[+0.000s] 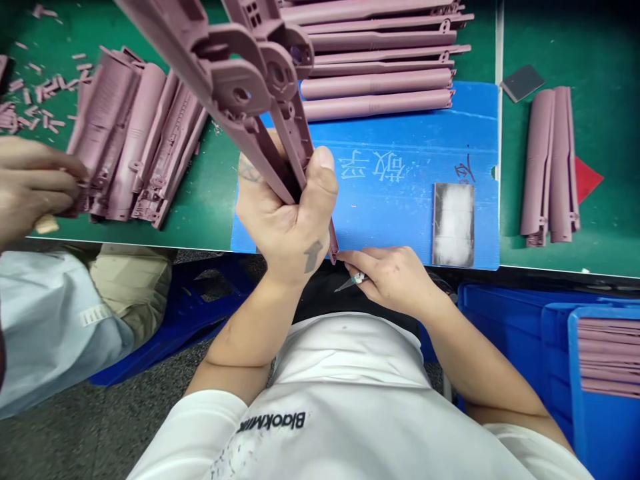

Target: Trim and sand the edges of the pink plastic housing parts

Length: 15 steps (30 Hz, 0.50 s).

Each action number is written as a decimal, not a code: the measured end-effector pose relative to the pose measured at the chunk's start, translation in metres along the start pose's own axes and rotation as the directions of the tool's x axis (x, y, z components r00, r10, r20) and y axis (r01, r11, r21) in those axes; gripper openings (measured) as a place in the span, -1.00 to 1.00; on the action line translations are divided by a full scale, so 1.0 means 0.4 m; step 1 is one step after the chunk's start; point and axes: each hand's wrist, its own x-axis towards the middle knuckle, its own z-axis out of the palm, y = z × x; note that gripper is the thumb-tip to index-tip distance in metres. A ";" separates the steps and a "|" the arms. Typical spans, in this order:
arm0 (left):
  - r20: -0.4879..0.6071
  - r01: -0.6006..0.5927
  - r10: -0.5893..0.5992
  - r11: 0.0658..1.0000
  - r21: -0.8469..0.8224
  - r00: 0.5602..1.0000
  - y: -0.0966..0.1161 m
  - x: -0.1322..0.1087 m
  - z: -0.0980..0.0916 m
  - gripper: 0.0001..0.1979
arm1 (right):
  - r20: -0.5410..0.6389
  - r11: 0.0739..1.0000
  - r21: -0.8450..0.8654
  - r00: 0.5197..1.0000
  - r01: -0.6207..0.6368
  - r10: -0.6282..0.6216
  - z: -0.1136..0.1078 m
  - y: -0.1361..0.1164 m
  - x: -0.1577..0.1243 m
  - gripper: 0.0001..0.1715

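My left hand point(290, 213) is closed around two long mauve plastic parts point(240, 80), holding them up at a slant over the table's front edge. Their round hinge ends rise toward the camera. My right hand point(393, 277) sits just below the parts' lower end, pinching a small knife point(353, 281) whose blade points left. Its fingertips touch the bottom tip of the parts.
A blue board point(400, 187) with a grey-white sanding block point(453, 223) lies on the green table point(210, 193). Mauve parts are stacked at the back point(375, 60), left point(135, 140) and right point(550, 160). Another person's hand point(30, 187) works at the left. Blue bins point(600, 373) hold more parts.
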 end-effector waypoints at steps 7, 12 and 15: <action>0.000 -0.088 0.088 0.996 -0.025 0.996 -0.010 0.004 0.005 -0.63 | -0.010 0.998 0.058 1.000 0.003 -0.003 0.007 -0.007 -0.010 -0.60; 0.009 -0.056 0.057 0.998 -0.037 0.998 -0.016 0.005 0.001 -0.66 | 0.034 0.997 0.056 0.998 -0.053 0.051 0.001 -0.010 -0.011 -0.42; 0.013 -0.086 0.087 0.995 -0.058 0.996 -0.018 0.004 0.002 -0.65 | 0.047 0.984 0.178 0.999 -0.013 0.005 -0.007 -0.005 -0.011 -0.42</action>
